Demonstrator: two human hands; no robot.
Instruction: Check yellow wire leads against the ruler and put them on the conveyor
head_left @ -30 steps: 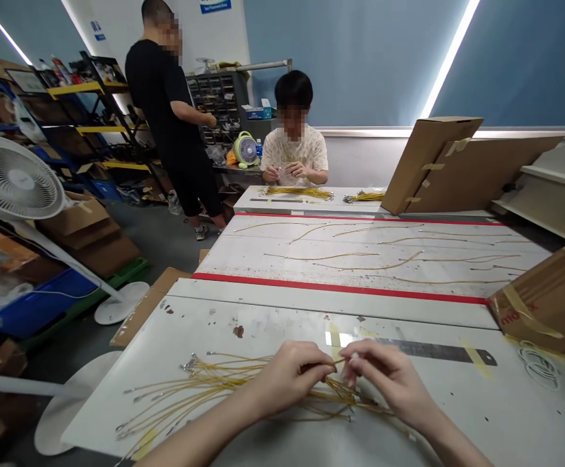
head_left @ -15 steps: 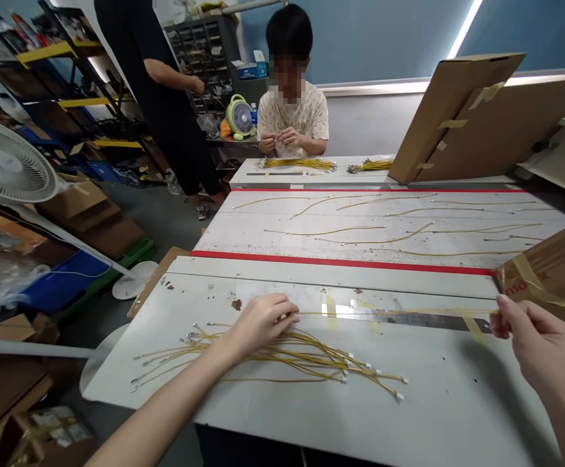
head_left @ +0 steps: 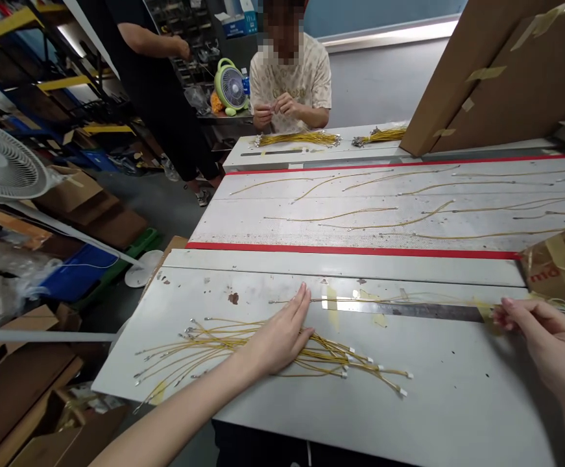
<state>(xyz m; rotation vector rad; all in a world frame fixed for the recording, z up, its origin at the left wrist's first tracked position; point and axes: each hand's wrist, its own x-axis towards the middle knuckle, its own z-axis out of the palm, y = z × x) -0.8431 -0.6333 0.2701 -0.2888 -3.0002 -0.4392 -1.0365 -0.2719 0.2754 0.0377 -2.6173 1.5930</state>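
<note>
A thin yellow wire [head_left: 285, 300] is stretched along a metal ruler [head_left: 438, 312] taped to the white table. My left hand [head_left: 282, 334] lies flat with its fingers stretched out, the fingertips pressing on the wire near its left end. Under that palm and wrist spreads a bundle of yellow wires [head_left: 331, 353] with white connectors at the right and metal tips at the left. At the ruler's right end, my right hand [head_left: 540, 331] pinches the other end of the wire between thumb and fingers; the tip inside is hidden.
Beyond a red-edged strip, several single wires lie on a white conveyor belt [head_left: 311, 237]. A cardboard box [head_left: 562, 263] stands on the right, a larger carton [head_left: 501, 78] behind it. Across sits a person [head_left: 292, 84] working with both hands; another stands left. A white fan [head_left: 0, 159] is at far left.
My left hand has gone from a pinch at the wire's left end to flat, stretched fingers, and that end now shows. My right hand keeps its pinch. The view has tilted down.
</note>
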